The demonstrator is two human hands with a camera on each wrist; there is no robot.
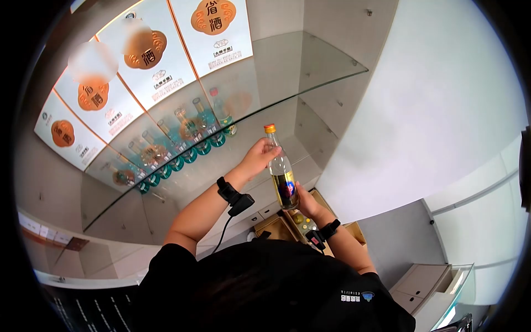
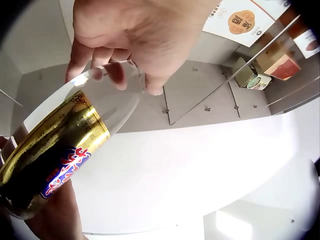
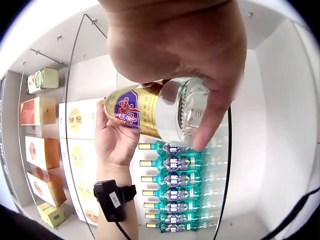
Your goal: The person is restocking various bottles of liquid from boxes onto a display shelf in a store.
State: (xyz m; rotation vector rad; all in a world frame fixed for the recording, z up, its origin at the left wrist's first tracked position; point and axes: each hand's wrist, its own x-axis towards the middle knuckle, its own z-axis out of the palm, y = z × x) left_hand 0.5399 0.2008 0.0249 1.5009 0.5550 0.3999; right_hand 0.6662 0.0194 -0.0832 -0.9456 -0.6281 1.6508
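Glass bottle (image 1: 283, 176) with a gold label (image 2: 67, 150) is held up in front of a glass shelf (image 1: 271, 61), both hands clamped on it: the left hand (image 1: 259, 159) grips near the neck, below the orange cap (image 1: 269, 128), while the right hand (image 1: 308, 203) grips around the base. Beyond it stand a row of green bottles (image 3: 177, 179) and white boxes (image 1: 215, 44) with orange emblems.

Place: seemed a liquor shop or showroom | white rectangular boxes with orange emblems (image 1: 171, 61) lined clear glass shelf (image 1: 285, 63) | labelled teal glass bottles (image 3: 177, 178) stood rowed beneath it
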